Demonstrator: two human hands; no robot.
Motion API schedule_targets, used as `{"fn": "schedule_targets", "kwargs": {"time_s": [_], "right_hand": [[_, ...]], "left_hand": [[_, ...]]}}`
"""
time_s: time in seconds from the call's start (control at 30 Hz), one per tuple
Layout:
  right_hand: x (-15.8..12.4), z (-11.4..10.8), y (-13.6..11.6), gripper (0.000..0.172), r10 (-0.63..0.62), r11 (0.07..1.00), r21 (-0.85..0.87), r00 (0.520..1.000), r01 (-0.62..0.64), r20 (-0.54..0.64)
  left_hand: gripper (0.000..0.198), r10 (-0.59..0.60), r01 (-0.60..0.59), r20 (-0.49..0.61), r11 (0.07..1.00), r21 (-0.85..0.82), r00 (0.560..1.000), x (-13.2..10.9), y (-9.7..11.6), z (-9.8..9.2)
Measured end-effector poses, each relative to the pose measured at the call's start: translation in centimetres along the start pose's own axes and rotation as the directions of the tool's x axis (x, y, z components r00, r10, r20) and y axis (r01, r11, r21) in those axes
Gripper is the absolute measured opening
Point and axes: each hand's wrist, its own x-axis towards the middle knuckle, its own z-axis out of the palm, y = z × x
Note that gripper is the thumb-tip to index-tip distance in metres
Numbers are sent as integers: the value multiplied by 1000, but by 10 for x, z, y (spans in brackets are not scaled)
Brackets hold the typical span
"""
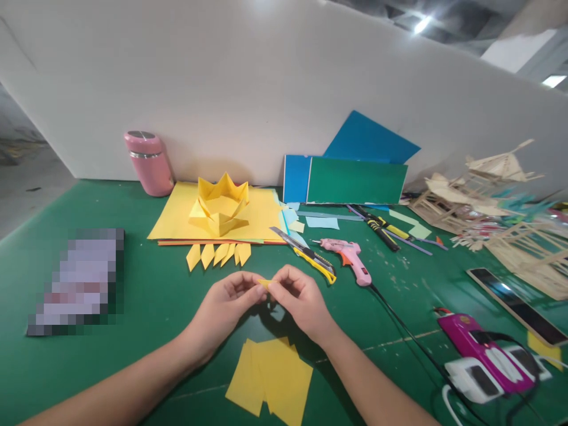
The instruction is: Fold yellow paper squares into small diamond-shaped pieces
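Between the fingertips of both hands is a small piece of yellow paper (265, 283), mostly covered by the fingers. My left hand (233, 297) pinches its left end, and my right hand (299, 299) pinches the right end. Below them on the green table lie several yellow paper squares (270, 376), overlapping in a loose pile. Beyond the hands is a row of folded yellow paper pieces (222, 255) with pointed ends. A crown-shaped folded yellow paper piece (222, 207) stands behind that row on a stack of coloured sheets (171, 219).
A yellow utility knife (310, 257) and a pink glue gun (348, 254), its cord running right, lie past my right hand. At right are a magenta power strip (488, 349), a phone (515, 305) and wooden stick models (457, 201). A pink flask (151, 165) stands back left.
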Motion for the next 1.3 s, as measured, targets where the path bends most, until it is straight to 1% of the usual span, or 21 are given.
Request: {"fn": "schedule_targets", "kwargs": {"time_s": [0.07,0.13,0.23,0.3,0.37,0.43,0.5,0.6,0.7,0.83,0.97,1.1,1.3], "right_hand": [[0,1,2,25,-9,1000,15,1000,9,-15],[-1,2,4,23,-19,1000,9,1000,19,-10],[-2,3,4,19,-56,995,-76,998,58,26],[-4,3,4,18,-143,967,-202,987,155,71],[-5,2,3,18,-259,905,-311,956,290,140],[-5,1,3,19,-340,851,-352,920,390,197],[-5,-1,3,18,-362,832,-361,906,420,220],[-4,-3,4,17,-346,837,-357,907,414,239],[-4,-4,3,17,-336,850,-334,908,407,252],[-5,-3,2,14,-321,841,-352,903,411,286],[-5,-3,1,17,-298,838,-366,901,405,315],[-7,-3,2,21,-251,858,-381,929,344,272],[-7,-3,0,23,-176,935,-270,961,230,211]], "left_hand": [[30,2,-2,-27,1000,-30,1000,1,-1,2],[29,28,-29,-32,999,-16,999,2,-4,3],[27,96,-95,-7,995,40,995,3,-7,0],[26,143,-145,25,987,68,989,4,-9,-3],[25,173,-179,70,980,84,982,4,-10,-5],[23,166,-177,117,980,88,979,3,-10,-7],[23,130,-145,164,986,81,978,2,-10,-10],[25,80,-97,213,993,70,974,0,-8,-12],[30,77,-92,226,994,56,971,-2,-6,-14],[36,78,-85,214,996,26,974,-2,-6,-12],[38,72,-82,171,995,55,983,-1,-7,-11],[36,63,-72,107,994,85,992,0,-7,-10],[35,56,-73,122,987,143,991,-2,-5,-8]]}}
